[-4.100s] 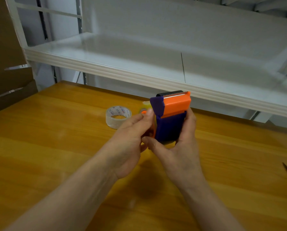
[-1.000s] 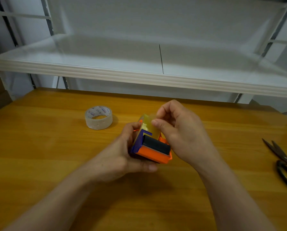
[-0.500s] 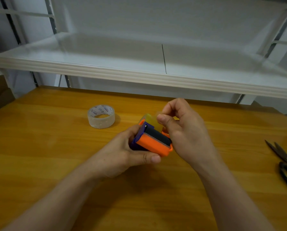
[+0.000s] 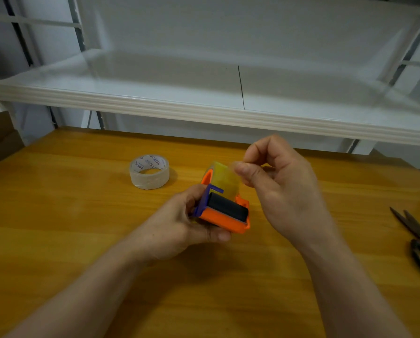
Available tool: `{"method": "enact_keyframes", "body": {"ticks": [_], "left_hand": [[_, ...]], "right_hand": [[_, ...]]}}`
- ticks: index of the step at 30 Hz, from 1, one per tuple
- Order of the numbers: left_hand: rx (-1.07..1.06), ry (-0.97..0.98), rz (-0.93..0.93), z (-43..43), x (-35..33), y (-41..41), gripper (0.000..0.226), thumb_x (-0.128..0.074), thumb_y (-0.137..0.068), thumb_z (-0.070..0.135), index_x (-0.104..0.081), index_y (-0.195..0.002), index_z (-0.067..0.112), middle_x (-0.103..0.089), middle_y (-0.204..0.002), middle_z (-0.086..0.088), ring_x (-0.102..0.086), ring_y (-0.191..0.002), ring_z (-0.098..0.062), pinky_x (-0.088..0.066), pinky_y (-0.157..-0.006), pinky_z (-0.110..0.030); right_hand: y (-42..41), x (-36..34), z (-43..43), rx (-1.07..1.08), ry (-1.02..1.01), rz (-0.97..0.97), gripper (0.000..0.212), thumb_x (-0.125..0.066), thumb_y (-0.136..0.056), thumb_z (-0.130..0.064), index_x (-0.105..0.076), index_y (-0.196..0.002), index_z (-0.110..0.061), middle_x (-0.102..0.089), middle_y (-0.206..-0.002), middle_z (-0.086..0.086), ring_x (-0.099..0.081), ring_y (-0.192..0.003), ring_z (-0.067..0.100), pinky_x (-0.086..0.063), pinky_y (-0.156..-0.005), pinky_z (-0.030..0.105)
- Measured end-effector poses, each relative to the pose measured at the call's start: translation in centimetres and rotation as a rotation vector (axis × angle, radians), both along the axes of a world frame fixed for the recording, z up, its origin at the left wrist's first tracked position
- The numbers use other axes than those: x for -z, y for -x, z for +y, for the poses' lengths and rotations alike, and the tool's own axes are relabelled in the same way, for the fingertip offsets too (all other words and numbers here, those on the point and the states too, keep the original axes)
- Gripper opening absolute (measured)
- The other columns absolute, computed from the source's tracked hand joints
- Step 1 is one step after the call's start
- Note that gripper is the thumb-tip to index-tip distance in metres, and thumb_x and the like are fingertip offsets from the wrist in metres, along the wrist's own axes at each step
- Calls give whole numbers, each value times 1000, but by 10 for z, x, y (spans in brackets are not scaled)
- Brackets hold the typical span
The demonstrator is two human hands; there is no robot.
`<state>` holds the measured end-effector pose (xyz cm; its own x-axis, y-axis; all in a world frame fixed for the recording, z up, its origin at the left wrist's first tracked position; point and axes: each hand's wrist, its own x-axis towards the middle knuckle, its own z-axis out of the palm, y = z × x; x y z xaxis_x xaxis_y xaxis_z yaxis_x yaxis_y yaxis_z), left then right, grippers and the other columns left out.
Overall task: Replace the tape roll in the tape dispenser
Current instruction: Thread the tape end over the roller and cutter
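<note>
At 12 o'clock of the light, rigid tape dispenser [image 4: 222, 211] gripped in the left hand [image 4: 179, 230], right hand [image 4: 281, 189] fingertips [image 4: 243, 170] pinch flimsy, sticky yellowish tape [image 4: 225, 179], so I'd grab the body's sides.

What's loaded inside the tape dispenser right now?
A yellowish tape roll sits in the tape dispenser, held by the left hand. The right hand pinches at its top. Its core is hidden.
</note>
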<state>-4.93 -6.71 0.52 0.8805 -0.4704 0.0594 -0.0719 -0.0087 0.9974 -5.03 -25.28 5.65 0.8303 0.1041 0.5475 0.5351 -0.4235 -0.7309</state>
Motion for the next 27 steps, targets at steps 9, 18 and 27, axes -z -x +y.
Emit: {"method": "enact_keyframes", "body": {"ticks": [9,18,27], "left_hand": [[33,-74,-33,0,-3,1,61,-74,-76,-15,-51,-121,19,-77,-91,10,-73,-88,-9,-55,-75,-19],[23,-86,-47,0,-3,1,66,-77,-75,-12,-50,-128,17,-76,-97,9,-72,-95,-9,-54,-80,-21],[10,-69,-66,2,-4,2,73,-77,-73,-11,-47,-124,32,-77,-94,15,-73,-94,-6,-53,-81,-18]], "right_hand": [[0,1,0,-6,75,18,26,-70,-91,-13,-53,-97,-31,-61,-84,-9,-63,-84,9,-57,-73,35],[-3,3,1,65,110,-10,12,-73,-88,-17,-71,-90,-29,-70,-91,-14,-65,-91,4,-55,-76,27],[1,2,4,-47,74,-21,8,-73,-88,-16,-70,-84,-22,-69,-85,-9,-66,-86,11,-57,-74,30]]}}
